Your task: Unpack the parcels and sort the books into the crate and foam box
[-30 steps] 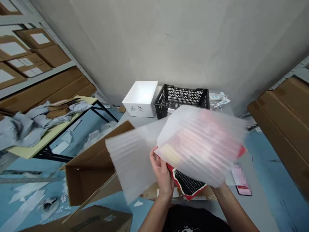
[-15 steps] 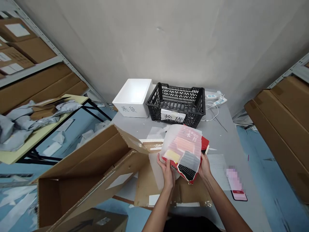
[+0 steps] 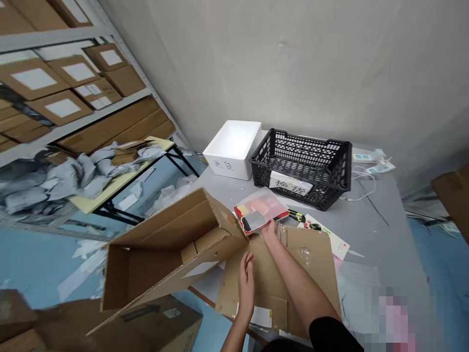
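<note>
My right hand (image 3: pixel 270 231) grips the near edge of a red-and-black book (image 3: pixel 246 221) with a pale translucent cover (image 3: pixel 262 205) showing pink, yellow and grey patches. The book is beside the end of a large open cardboard box (image 3: pixel 214 252); whether it rests on anything below is hard to tell. Lower down, my left hand (image 3: pixel 246 286) is apart from the book, fingers stretched out and holding nothing. Under both hands lies a flattened cardboard piece (image 3: pixel 311 264). Behind it are a yellow-and-black utility knife (image 3: pixel 296 215) and a white printed booklet (image 3: pixel 339 247), partly covered.
At the back of the grey table (image 3: pixel 377 215) stand a white foam bin (image 3: pixel 230 166) and a black plastic crate (image 3: pixel 330 195), both with handwritten marks. A power strip (image 3: pixel 366 157) with white cable is to the right. Grey parcels (image 3: pixel 66 176) cover a side table at left.
The book has moved left towards the open box, with my right hand still on it. My left hand has let go and dropped lower. The utility knife and booklet have come into sight.
</note>
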The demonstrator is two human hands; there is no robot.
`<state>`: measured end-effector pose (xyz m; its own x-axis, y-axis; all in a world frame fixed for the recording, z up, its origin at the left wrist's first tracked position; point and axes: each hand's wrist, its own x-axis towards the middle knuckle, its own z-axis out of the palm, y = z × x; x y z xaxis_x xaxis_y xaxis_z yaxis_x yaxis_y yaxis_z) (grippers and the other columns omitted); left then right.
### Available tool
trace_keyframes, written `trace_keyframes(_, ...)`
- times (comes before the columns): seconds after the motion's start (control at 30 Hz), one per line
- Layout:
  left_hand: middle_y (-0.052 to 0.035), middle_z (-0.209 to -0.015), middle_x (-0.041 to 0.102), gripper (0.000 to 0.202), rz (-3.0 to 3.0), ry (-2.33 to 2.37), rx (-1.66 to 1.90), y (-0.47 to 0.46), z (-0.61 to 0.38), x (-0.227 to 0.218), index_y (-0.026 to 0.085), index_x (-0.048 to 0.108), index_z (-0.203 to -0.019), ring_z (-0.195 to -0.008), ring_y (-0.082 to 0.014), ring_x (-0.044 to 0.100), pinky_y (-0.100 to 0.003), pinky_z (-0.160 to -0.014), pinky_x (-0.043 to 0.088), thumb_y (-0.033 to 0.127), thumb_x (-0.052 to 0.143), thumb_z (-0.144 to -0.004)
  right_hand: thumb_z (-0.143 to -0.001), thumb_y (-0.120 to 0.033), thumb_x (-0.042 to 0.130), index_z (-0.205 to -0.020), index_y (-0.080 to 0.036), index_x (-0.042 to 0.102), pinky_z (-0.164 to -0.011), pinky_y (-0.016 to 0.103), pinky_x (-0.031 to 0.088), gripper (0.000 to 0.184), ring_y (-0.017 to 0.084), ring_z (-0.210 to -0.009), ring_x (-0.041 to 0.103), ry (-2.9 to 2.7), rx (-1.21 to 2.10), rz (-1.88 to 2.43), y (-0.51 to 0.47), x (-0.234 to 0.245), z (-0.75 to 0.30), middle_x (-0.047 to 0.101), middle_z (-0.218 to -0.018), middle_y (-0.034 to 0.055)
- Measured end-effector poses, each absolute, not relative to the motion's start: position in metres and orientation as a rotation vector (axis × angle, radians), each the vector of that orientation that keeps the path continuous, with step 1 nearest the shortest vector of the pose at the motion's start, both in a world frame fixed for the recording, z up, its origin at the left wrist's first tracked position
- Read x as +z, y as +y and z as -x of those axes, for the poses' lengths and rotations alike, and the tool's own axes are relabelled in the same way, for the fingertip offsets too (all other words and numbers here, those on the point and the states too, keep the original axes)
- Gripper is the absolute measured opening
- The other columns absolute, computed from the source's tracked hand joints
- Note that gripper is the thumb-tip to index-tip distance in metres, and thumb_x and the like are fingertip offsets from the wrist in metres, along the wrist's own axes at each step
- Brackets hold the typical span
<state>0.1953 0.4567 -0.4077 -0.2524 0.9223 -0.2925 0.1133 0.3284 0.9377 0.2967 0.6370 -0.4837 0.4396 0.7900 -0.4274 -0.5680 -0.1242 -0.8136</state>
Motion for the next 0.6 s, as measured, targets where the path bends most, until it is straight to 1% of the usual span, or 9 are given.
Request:
trace_keyframes(0.1,-0.0082,-0.109,0.067,0.033,-1.460,1.743,1.064,0.416,-0.148,-0.370,0.030,0.057,-0.120,-0.105,-0.0235,0.062,-0.041,-0.091,0.049,0.037,0.047,-0.088,-0.089,-0.035,0.056,-0.120,-0.017,0.053,-0.084,0.042,0.051,0.035,0.021,-0.101,0.059,-0.264,1.229,1.361,0.654,-0.493,-0.277,0.056,-0.120,0.0082)
trace_keyframes(0.17,-0.0065,-0.097,0.070,0.031,-1.923,1.910,1.168,0.404,-0.113,-0.336,0.032,0.059,-0.116,-0.092,-0.0226,0.065,-0.039,-0.084,0.050,0.025,0.051,-0.087,-0.089,-0.035,0.056,-0.120,-0.017,0.053,-0.084,0.042,0.051,0.035,0.021,-0.101,0.059,-0.340,1.291,1.418,0.660,-0.496,-0.270,0.056,-0.120,0.0081)
trace_keyframes(0.23,-0.0054,-0.093,0.070,0.045,-2.331,2.144,1.195,0.408,-0.079,-0.304,0.031,0.055,-0.122,-0.085,-0.0214,0.065,-0.036,-0.082,0.049,0.020,0.062,-0.079,-0.089,-0.035,0.056,-0.120,-0.017,0.053,-0.083,0.041,0.051,0.035,0.020,-0.100,0.059,-0.452,1.376,1.444,0.662,-0.496,-0.268,0.057,-0.119,0.0079)
trace_keyframes(0.27,-0.0073,-0.097,0.070,0.056,-2.501,2.217,1.129,0.415,-0.064,-0.290,0.028,0.050,-0.129,-0.087,-0.0225,0.065,-0.037,-0.082,0.048,0.023,0.067,-0.076,-0.090,-0.035,0.056,-0.120,-0.017,0.053,-0.083,0.041,0.051,0.035,0.020,-0.099,0.059,-0.505,1.419,1.455,0.662,-0.495,-0.269,0.057,-0.119,0.0077)
trace_keyframes(0.3,-0.0108,-0.104,0.068,0.064,-2.529,2.328,1.004,0.424,-0.051,-0.279,0.024,0.044,-0.134,-0.094,-0.0249,0.063,-0.038,-0.085,0.047,0.028,0.069,-0.075,-0.090,-0.035,0.056,-0.119,-0.017,0.054,-0.082,0.041,0.052,0.035,0.020,-0.099,0.059,-0.548,1.458,1.469,0.661,-0.494,-0.272,0.057,-0.118,0.0077)
trace_keyframes(0.37,-0.0156,-0.112,0.065,0.066,-2.505,2.402,0.659,0.448,-0.030,-0.265,0.017,0.041,-0.136,-0.103,-0.0289,0.060,-0.041,-0.088,0.045,0.040,0.064,-0.078,-0.090,-0.035,0.056,-0.119,-0.017,0.054,-0.082,0.040,0.052,0.034,0.020,-0.098,0.060,-0.599,1.511,1.516,0.657,-0.491,-0.279,0.057,-0.117,0.0076)
trace_keyframes(0.43,-0.0124,-0.106,0.068,0.053,-2.419,2.331,0.362,0.470,-0.018,-0.262,0.018,0.049,-0.130,-0.097,-0.0271,0.063,-0.038,-0.083,0.048,0.043,0.054,-0.084,-0.089,-0.034,0.056,-0.117,-0.017,0.055,-0.082,0.041,0.052,0.033,0.020,-0.098,0.060,-0.621,1.519,1.570,0.648,-0.487,-0.286,0.058,-0.117,0.0076)
trace_keyframes(0.5,-0.0061,-0.096,0.072,0.035,-2.330,2.233,0.189,0.485,-0.012,-0.264,0.024,0.061,-0.116,-0.086,-0.0222,0.066,-0.030,-0.070,0.049,0.040,0.045,-0.089,-0.088,-0.034,0.057,-0.113,-0.016,0.057,-0.086,0.043,0.050,0.030,0.020,-0.100,0.059,-0.654,1.494,1.595,0.633,-0.482,-0.290,0.059,-0.115,0.0073)
trace_keyframes(0.6,-0.0012,-0.092,0.073,0.031,-2.262,2.203,0.211,0.492,-0.001,-0.262,0.029,0.069,-0.096,-0.081,-0.0186,0.068,-0.023,-0.059,0.045,0.037,0.040,-0.091,-0.079,-0.036,0.062,-0.102,-0.017,0.062,-0.096,0.045,0.043,0.030,0.022,-0.107,0.057,-0.709,1.434,1.575,0.599,-0.473,-0.287,0.063,-0.111,0.0076)
